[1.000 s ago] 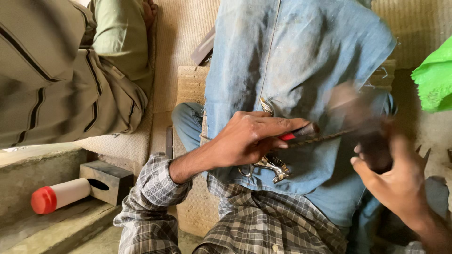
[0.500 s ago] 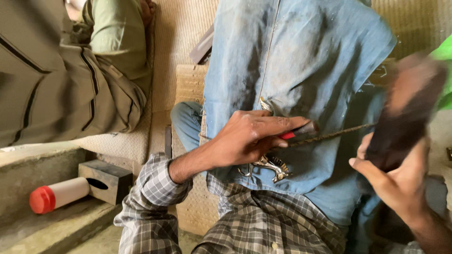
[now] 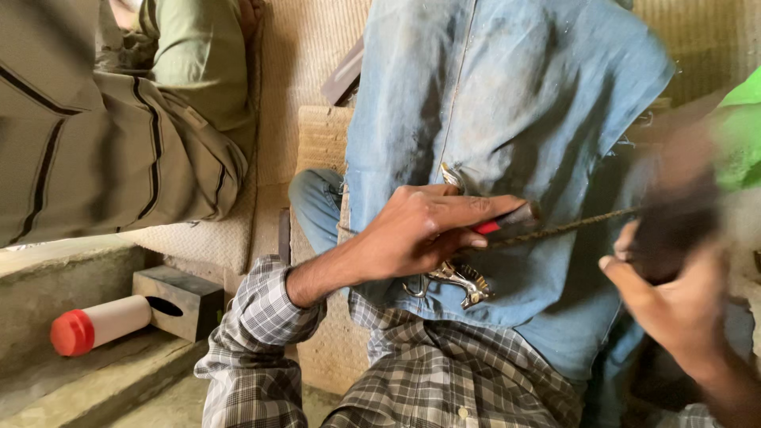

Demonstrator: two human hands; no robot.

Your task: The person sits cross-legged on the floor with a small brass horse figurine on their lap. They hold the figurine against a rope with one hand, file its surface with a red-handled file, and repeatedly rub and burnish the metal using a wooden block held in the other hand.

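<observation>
Down in the head view, the left hand (image 3: 424,230) is curled tight around a tool with a red and dark handle (image 3: 507,223). The fingers press together on it, and the hand rests on a worn blue denim cloth (image 3: 507,119) draped over the person's lap. From the handle a thin twisted metal rod (image 3: 579,226) runs out to the right, lying flat across the cloth. Just under the left hand, a small shiny metal piece (image 3: 456,279) pokes out on the cloth, partly hidden by the fingers.

The right hand (image 3: 674,305) is closed around a dark blurry block (image 3: 674,218). The block sits at the far end of the rod. It is too smeared to tell if it touches the rod.

The work looks to be in the middle, not finished: the rod is held in place and the shiny piece is under the hand, not set aside.

Off to the left, a white bottle with a red cap (image 3: 99,325) lies on a stone step (image 3: 103,380) beside a small dark box (image 3: 178,297). Another person in olive clothes (image 3: 119,143) sits close by.
</observation>
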